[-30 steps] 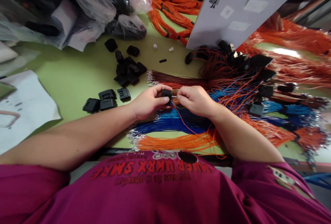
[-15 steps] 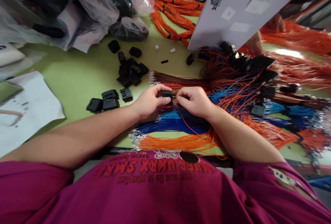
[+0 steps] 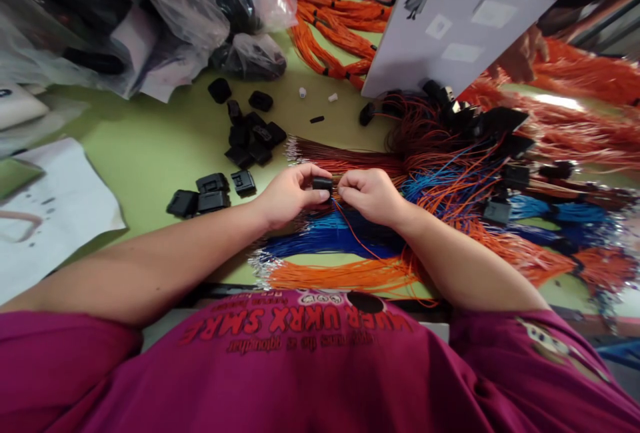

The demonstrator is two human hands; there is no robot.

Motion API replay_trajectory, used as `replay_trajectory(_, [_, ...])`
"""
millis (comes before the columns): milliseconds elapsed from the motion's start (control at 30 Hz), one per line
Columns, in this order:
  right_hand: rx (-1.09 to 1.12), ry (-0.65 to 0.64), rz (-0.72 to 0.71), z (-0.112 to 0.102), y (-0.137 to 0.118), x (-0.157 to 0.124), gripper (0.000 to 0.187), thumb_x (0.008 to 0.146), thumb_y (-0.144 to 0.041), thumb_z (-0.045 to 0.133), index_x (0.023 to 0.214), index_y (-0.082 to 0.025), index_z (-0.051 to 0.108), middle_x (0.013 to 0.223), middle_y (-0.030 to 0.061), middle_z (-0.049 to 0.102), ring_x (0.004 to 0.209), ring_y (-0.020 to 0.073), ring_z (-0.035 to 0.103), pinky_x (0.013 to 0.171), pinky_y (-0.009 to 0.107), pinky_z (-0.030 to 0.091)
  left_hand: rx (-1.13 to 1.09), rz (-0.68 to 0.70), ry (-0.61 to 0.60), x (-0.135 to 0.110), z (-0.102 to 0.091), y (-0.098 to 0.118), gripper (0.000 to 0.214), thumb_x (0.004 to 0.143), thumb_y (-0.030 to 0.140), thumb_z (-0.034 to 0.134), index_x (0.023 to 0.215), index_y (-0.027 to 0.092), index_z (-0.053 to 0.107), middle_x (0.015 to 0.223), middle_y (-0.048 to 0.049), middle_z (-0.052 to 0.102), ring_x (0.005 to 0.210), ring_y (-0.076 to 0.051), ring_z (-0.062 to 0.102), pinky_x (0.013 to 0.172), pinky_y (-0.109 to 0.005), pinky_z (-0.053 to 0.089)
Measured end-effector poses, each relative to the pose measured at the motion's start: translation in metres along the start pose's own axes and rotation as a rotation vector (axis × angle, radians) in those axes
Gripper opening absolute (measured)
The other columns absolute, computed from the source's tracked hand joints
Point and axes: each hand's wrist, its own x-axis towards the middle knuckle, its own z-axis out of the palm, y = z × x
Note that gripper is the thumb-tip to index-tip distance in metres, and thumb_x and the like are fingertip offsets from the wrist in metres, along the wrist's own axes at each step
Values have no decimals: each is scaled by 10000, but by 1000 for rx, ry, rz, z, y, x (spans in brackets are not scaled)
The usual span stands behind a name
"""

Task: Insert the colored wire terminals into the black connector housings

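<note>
My left hand [image 3: 286,194] is closed around a small black plastic connector [image 3: 323,184], held just above the green table [image 3: 150,146]. My right hand [image 3: 371,194] is pinched shut right beside the connector, on a thin orange wire [image 3: 356,236] that runs from it down toward me. Under both hands lie bundles of dark red wires [image 3: 340,156], blue wires [image 3: 320,238] and orange wires [image 3: 335,276], cut ends to the left.
Loose black connectors [image 3: 253,136] and three more [image 3: 205,196] lie left of my hands. Clear plastic bags [image 3: 185,0] fill the far left, white paper [image 3: 50,206] the near left. A grey board [image 3: 450,20] leans at the back, wired connectors [image 3: 500,153] tangle on the right. Another person's hand [image 3: 520,53] shows behind.
My hands have stayed together on the connector, which turned slightly in my left fingers. The other person's hand at the back right has shifted.
</note>
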Motion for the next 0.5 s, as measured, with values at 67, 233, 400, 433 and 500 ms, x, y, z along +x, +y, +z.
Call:
replay_trajectory(67, [-58, -21, -3, 2, 0, 1, 175, 755, -183, 480, 647, -146, 613, 571, -20, 551, 537, 75, 435, 562, 208, 309, 27, 14, -3, 0, 1, -1, 338, 610, 79, 748, 910, 123, 599, 717, 20, 623, 587, -76, 589, 610, -244, 537])
replay_trajectory(233, [-106, 8, -55, 5, 3, 1, 163, 769, -195, 498, 692, -141, 632, 610, -1, 596, 558, 85, 469, 571, 209, 316, 50, 21, 22, 1, 1, -2, 338, 609, 82, 740, 914, 120, 600, 727, 18, 637, 595, -80, 601, 616, -245, 540])
replay_trajectory(400, [-103, 36, -56, 5, 5, 0, 155, 746, -161, 484, 670, -148, 618, 601, -3, 587, 560, 89, 469, 575, 209, 322, 26, 9, 49, 1, 3, 1, 319, 623, 67, 717, 910, 123, 589, 719, 19, 643, 590, -91, 619, 625, -265, 554])
replay_trajectory(433, [-115, 29, -62, 5, 5, 0, 162, 750, -158, 476, 667, -148, 615, 601, -2, 583, 560, 89, 464, 575, 210, 319, 25, 8, 50, 0, 4, 1, 313, 624, 57, 711, 905, 122, 590, 713, 21, 642, 587, -88, 617, 619, -257, 551])
replay_trajectory(500, [-123, 17, -75, 6, 5, 0, 164, 757, -161, 474, 671, -148, 614, 607, 1, 583, 564, 90, 461, 576, 211, 317, 34, 14, 56, 0, 5, 2, 301, 623, 37, 702, 892, 120, 594, 701, 27, 638, 577, -77, 608, 606, -237, 542])
